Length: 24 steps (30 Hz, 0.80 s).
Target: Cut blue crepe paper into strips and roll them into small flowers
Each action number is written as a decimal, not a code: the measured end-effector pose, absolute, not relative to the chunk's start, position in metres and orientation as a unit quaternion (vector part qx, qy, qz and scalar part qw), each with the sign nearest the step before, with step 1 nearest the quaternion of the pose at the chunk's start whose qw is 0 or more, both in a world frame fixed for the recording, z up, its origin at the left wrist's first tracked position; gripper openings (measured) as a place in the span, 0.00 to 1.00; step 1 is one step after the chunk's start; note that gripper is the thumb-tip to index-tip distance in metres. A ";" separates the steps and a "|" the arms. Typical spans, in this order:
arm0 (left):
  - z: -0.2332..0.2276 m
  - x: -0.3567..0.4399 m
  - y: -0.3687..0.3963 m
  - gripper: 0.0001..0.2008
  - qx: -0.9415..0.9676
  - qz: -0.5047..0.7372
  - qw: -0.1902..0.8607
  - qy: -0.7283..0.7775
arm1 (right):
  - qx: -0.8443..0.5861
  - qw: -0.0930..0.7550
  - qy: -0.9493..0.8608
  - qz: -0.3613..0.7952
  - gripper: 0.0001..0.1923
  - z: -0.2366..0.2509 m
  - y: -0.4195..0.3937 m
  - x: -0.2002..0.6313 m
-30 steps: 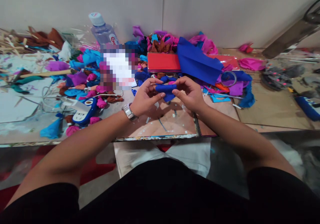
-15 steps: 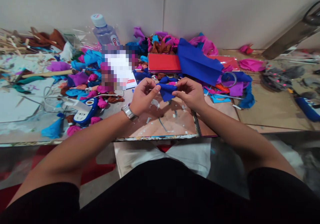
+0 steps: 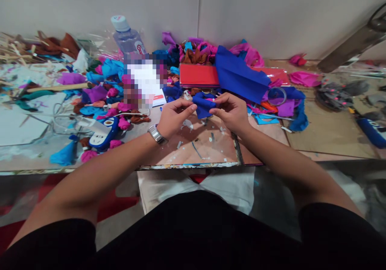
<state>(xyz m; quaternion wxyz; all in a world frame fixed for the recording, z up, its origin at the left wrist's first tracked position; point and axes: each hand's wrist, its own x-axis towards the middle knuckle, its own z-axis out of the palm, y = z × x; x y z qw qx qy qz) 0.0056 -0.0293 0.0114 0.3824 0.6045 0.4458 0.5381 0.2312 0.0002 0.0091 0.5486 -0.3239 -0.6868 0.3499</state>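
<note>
A small piece of dark blue fabric [image 3: 204, 107] is stretched between my two hands above the worktable, its lower edge hanging down. My left hand [image 3: 177, 116], with a metal watch on the wrist, is closed in a pinch at its left edge. At the right edge, my right hand [image 3: 231, 111] pinches it between thumb and fingers. A bit of pink shows just behind its top edge, partly hidden. Beyond my hands lie a red flat stack [image 3: 199, 75] and a large creased blue sheet [image 3: 241, 75].
Crumpled coloured scraps [image 3: 96, 95] cover the left side. A capped bottle [image 3: 128, 36] stands by a partly pixelated phone-like white item [image 3: 144, 81]. A blue-and-white power strip [image 3: 104, 134] lies nearer. A tape roll [image 3: 276, 96] sits to the right, before cardboard [image 3: 325, 131].
The blue piece has tilted and its lower point has risen a little. My left fingers have uncurled slightly and moved a bit to the right. My right hand stays nearly in place.
</note>
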 end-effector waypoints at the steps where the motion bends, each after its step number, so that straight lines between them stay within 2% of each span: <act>1: 0.011 0.005 -0.029 0.23 0.606 0.537 0.381 0.446 | -0.326 0.546 -0.686 0.354 0.28 0.008 0.000 0.231; 12: 0.007 0.006 -0.030 0.19 0.610 0.538 0.394 0.428 | -0.340 0.538 -0.629 0.447 0.29 0.005 0.004 0.228; 16: 0.006 0.007 -0.030 0.20 0.596 0.542 0.414 0.424 | -0.346 0.542 -0.606 0.468 0.31 0.003 0.005 0.227; 21: 0.005 0.009 -0.031 0.21 0.563 0.518 0.486 0.423 | -0.347 0.545 -0.584 0.492 0.30 0.002 0.005 0.226; 24: 0.005 0.009 -0.030 0.23 0.565 0.509 0.488 0.428 | -0.351 0.544 -0.588 0.485 0.30 0.004 0.004 0.225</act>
